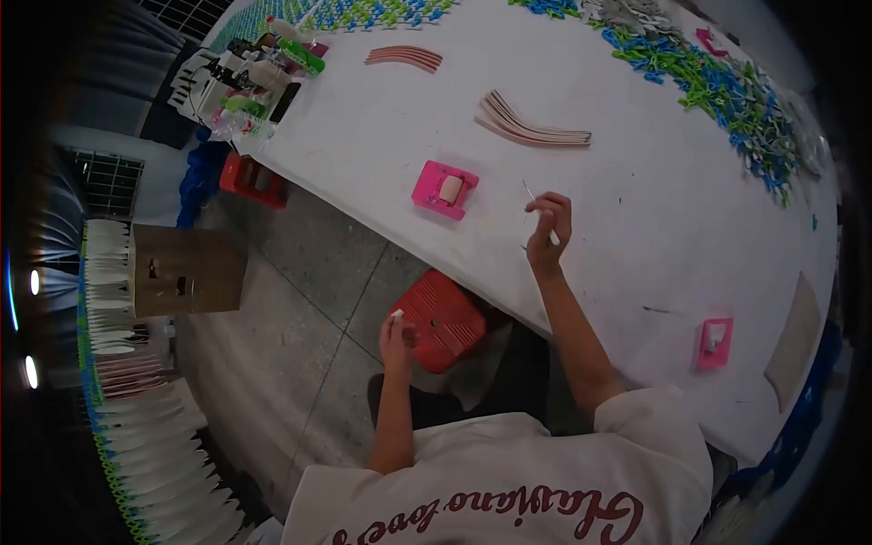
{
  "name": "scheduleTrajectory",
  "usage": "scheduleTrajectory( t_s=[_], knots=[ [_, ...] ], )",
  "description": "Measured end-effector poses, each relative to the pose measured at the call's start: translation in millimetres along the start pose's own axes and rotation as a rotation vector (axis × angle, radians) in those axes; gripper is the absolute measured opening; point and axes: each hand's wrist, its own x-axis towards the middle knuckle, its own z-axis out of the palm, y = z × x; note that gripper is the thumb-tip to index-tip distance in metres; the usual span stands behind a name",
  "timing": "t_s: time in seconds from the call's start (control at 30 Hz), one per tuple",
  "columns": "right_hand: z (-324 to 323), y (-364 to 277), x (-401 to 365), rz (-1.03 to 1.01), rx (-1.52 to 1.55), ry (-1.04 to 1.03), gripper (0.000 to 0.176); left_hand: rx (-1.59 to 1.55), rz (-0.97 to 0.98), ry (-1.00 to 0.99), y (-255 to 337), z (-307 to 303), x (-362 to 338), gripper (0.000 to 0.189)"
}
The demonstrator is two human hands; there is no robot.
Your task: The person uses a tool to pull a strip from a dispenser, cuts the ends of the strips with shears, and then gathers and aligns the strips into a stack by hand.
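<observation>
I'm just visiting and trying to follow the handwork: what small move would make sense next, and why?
Probably raising the left hand to the right hand: the left seems to pinch a small white piece beside the table, near the red stool, while the right holds a slim tool over the tabletop.

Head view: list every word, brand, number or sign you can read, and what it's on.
"Glaviano", upside down in dark red script: light shirt.
"love", same shirt, upside down; the ending is unclear.
Green bottle and the containers by it: any labels too small and blurred to read.
Cardboard box: dark marks, no readable text.
Pink holder nearer the table's middle: no readable text.
No numbers or signs readable.
</observation>
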Motion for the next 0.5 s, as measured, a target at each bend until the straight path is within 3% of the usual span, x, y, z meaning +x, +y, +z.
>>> scheduleTrajectory(
  t_s=[0.17, 0.27, 0.33, 0.4, 0.43, 0.5],
  knots=[
    [47, 63, 6, 0.100, 0.034, 0.012, 0.026, 0.167, 0.214, -0.042, 79, 62, 41, 0.030],
    [51, 73, -4, 0.111, 0.121, -0.012, 0.036, 0.260, 0.349, -0.120, 109, 88, 89, 0.033],
    [53, 71, -6, 0.255, 0.185, 0.019, 0.050, 0.324, 0.407, -0.179, 118, 101, 122, 0.035],
    [50, 73, -6, 0.283, 0.149, -0.010, 0.054, 0.458, 0.823, -0.258, 128, 117, 158, 0.043],
    [51, 75, -4, 0.297, 0.125, -0.039, 0.059, 0.464, 0.823, -0.287, 134, 123, 173, 0.043],
    [53, 80, -1, 0.330, 0.132, 0.018, 0.061, 0.691, 1.086, -0.414, 150, 141, 203, 0.051]
  ],
)
